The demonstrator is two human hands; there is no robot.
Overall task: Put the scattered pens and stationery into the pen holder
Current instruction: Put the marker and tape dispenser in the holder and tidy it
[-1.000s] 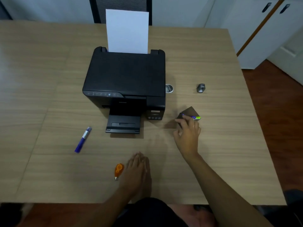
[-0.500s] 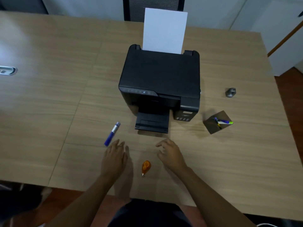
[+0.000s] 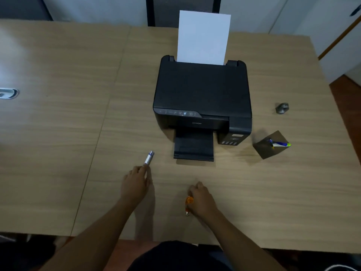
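Observation:
My left hand is closed around the lower end of a blue and silver pen, whose tip points up and away toward the printer. My right hand is closed over an orange correction tape near the table's front; the tape's tip sticks out below my fingers. The dark square pen holder stands to the right of the printer, with a blue and green pen lying in it.
A black printer with an upright white sheet sits mid-table, its output tray extended toward me. A small grey metal object lies at the far right. A metal fitting shows at the left edge.
My left hand has reached forward and closed on the blue pen, which lay free before. My right hand has moved onto the orange correction tape and closed over it.

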